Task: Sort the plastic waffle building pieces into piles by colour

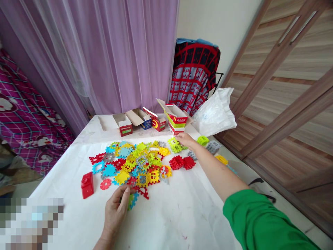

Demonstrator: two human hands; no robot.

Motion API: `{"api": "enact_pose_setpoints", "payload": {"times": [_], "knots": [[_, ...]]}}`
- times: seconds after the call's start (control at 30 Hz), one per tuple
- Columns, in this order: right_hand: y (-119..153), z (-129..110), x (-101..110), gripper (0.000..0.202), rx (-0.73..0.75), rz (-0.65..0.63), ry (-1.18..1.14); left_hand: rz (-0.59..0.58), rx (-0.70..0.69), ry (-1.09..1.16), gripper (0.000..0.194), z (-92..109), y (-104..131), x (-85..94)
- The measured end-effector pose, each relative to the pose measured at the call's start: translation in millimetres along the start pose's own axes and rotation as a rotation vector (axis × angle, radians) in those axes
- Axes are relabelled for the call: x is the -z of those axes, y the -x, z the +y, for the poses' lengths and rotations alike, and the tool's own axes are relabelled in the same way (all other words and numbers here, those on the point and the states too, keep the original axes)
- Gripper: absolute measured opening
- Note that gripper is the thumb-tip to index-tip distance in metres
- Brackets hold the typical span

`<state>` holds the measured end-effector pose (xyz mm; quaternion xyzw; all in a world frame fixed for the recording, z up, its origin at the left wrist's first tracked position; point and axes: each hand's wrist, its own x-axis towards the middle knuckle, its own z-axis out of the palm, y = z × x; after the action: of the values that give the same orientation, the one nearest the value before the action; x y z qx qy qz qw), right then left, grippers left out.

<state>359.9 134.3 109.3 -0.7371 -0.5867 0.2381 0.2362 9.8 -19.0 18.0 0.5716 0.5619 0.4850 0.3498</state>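
Note:
A mixed pile of toothed plastic pieces in yellow, red, blue, green and grey [140, 160] lies on the white table. My left hand [117, 205] is closed at the pile's near edge, its fingers on pieces there; what exactly it grips is partly hidden. Green and blue pieces [133, 200] show beside its fingertips. At the pile's far right, my right hand [185, 139] has its fingers closed on a lime-green piece [174, 145]. Red stacked pieces [182, 162] lie below that hand. Beyond my forearm are more green pieces [203, 140] and grey pieces [213, 147].
Open cardboard boxes [126, 125] line the table's back edge, some stacked at the right. A white plastic bag [214, 113] sits at the back right corner. A red container [87, 185] and a red flower-shaped piece [105, 184] lie left of the pile.

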Motion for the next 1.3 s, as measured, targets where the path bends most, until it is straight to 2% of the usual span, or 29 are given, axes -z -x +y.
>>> {"api": "enact_pose_setpoints", "payload": {"times": [0.1,0.2,0.33,0.53,0.63,0.8,0.9,1.0,1.1,1.17,1.23,1.3], "knots": [[1,-20,-30,0.021,0.028,-0.033,0.078,0.018,0.004,0.005,0.045,-2,0,-0.4],[5,-34,-45,0.016,0.086,-0.048,0.221,0.005,0.012,0.002,0.043,1,0,0.4],[13,-41,-42,0.021,0.179,-0.080,0.408,-0.003,0.008,0.017,0.040,1,1,0.5],[20,-49,-40,0.062,0.364,-0.309,0.773,-0.026,0.021,0.051,0.039,-6,2,-1.7],[22,-54,-48,0.058,0.356,-0.324,0.866,-0.034,0.030,0.072,0.039,-1,2,-1.1],[20,-53,-48,0.061,0.365,-0.298,0.820,-0.032,0.030,0.051,0.038,7,2,0.3],[17,-41,-27,0.066,0.380,-0.252,0.769,0.005,0.032,0.029,0.041,4,2,0.4],[10,-19,14,0.064,0.359,-0.159,0.737,0.003,0.047,0.021,0.046,4,2,1.7],[0,10,67,0.064,0.250,-0.053,0.764,-0.031,0.071,0.022,0.048,7,1,4.3],[-9,31,100,0.064,0.160,-0.033,0.823,-0.034,0.087,0.025,0.050,10,0,5.5],[-16,48,125,0.066,0.074,-0.040,0.882,-0.020,0.101,0.021,0.053,12,-1,5.7],[-23,62,139,0.068,0.010,-0.069,0.919,-0.003,0.111,0.012,0.056,12,-2,5.2]]}}
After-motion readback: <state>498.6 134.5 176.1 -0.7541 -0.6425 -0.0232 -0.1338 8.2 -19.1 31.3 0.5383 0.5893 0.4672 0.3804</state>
